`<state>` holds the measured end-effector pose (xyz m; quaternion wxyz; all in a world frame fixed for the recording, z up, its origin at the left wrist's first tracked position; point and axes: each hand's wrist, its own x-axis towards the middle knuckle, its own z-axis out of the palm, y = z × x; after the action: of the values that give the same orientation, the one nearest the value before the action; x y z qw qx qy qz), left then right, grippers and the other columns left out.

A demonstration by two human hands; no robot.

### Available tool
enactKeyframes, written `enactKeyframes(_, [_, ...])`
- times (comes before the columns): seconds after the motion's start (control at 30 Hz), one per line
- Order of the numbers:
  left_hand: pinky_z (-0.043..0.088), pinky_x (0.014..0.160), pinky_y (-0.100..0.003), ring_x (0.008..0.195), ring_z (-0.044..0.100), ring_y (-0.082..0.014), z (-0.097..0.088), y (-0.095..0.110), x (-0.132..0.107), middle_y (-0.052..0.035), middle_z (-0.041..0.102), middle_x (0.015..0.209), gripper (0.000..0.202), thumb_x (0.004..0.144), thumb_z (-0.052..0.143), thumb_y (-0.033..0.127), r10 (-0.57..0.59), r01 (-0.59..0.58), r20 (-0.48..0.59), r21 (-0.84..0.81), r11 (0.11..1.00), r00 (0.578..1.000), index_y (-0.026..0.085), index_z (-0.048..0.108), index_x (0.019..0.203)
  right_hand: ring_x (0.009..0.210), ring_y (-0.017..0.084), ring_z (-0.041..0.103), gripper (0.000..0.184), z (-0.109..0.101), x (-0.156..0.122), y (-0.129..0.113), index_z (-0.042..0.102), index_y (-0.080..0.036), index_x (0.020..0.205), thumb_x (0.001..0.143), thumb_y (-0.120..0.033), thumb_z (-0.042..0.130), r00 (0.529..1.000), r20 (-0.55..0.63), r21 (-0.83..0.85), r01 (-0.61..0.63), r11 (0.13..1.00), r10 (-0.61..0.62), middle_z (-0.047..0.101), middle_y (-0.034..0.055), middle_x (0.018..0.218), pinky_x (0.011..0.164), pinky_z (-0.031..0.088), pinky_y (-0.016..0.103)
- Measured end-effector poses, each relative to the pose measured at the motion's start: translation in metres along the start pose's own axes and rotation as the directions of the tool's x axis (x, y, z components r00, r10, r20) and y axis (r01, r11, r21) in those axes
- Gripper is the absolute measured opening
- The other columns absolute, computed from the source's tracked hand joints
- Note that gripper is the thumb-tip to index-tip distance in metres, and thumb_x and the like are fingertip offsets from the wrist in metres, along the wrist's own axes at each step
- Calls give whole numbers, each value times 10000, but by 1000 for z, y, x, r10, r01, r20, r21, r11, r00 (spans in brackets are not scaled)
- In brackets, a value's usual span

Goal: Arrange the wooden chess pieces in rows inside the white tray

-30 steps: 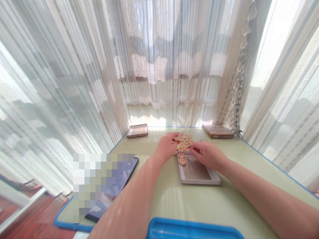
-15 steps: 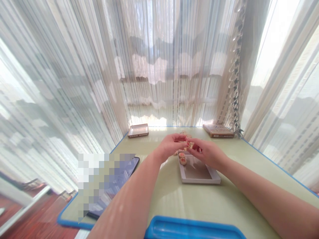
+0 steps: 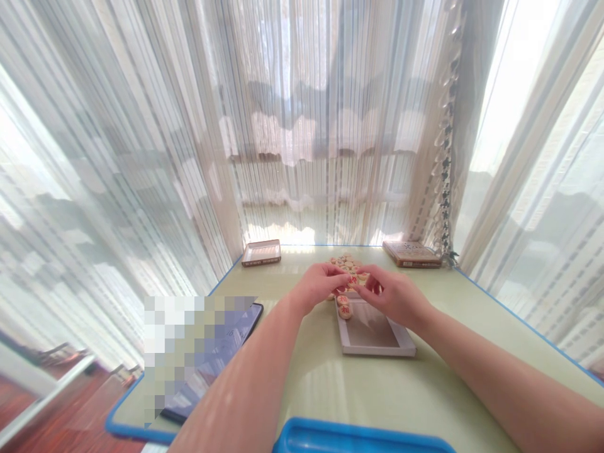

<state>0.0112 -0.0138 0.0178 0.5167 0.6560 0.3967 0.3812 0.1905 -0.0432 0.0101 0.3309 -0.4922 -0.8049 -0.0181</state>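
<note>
My left hand and my right hand meet just above the far end of a shallow white box tray. The fingers of both hands pinch together around small round wooden chess pieces with red characters. Two more such pieces lie in the tray's far left corner. A heap of loose pieces sits on the table just beyond my hands, partly hidden by them.
The pale green table has a blue rim. A flat box lid lies at the far left, a printed box at the far right, a dark tablet at the near left, a blue tray at the near edge. Sheer curtains surround the table.
My hands have lifted off the heap of pieces and come together above the tray's far end, with pieces pinched in the fingers. The view has tilted slightly.
</note>
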Motion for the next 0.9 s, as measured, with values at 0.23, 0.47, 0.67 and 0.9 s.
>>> enactKeyframes(0.23, [430,575,-232,607,530,-96,-3,-1,0,-41,611,663,264,668,660,354,9,-10,27,39,999,1000,119,669,787,518,120,532,267,0,0,2,582,-240,983,788,-404,502,998,59,27,15,1000,-17,623,-21,605,514,373,238])
enactKeyframes(0.47, [400,537,-225,576,513,-98,1,-6,3,-21,590,627,283,695,604,404,31,-22,-53,158,987,998,128,653,735,498,115,520,235,1,2,2,597,-230,881,781,-415,493,991,134,11,-6,1000,5,609,-27,574,478,329,237])
enactKeyframes(0.67, [338,514,-222,530,462,-98,-5,-15,8,14,540,540,341,757,482,435,224,-81,-236,497,864,945,150,604,615,543,125,516,197,5,1,6,606,-232,813,741,-403,537,971,240,-54,-7,999,19,622,-18,613,485,313,240])
enactKeyframes(0.9, [248,495,-240,513,412,-110,-8,-17,9,-7,531,528,336,780,417,358,317,-72,-182,759,647,931,163,584,564,550,127,493,206,8,0,-3,596,-230,681,775,-381,493,966,258,-108,19,994,9,597,-11,587,477,279,239])
